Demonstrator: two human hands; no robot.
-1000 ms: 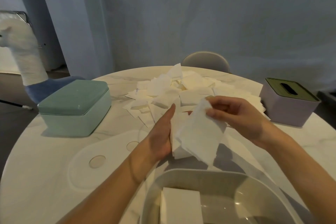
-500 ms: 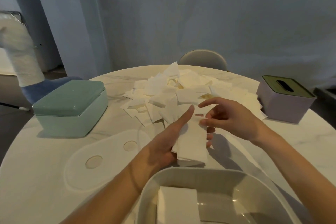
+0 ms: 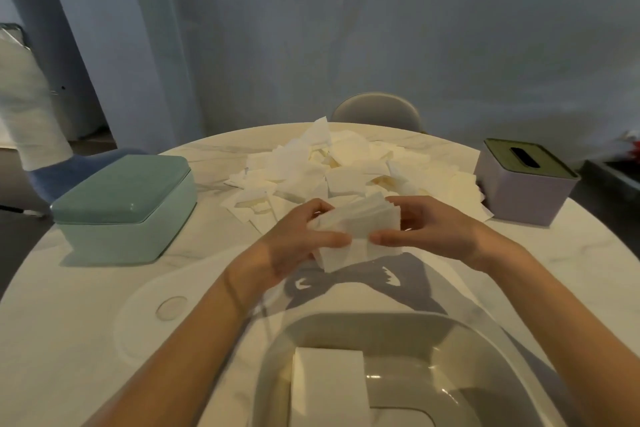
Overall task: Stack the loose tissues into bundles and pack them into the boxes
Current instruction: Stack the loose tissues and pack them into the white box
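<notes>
I have my left hand (image 3: pixel 294 239) and right hand (image 3: pixel 429 232) pinching a tissue bundle (image 3: pixel 356 229) between them, seemingly clear of the table (image 3: pixel 86 340). Loose tissues (image 3: pixel 339 166) lie just beyond; the open box (image 3: pixel 398 329) sits nearest me.

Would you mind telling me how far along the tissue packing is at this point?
Done: one squared bundle already lies in the open grey box nearest the camera. In hand: the left hand and right hand hold a second stack of tissues between them, above the table. Left: a large loose pile remains, and the green box and purple box are both closed.
</notes>
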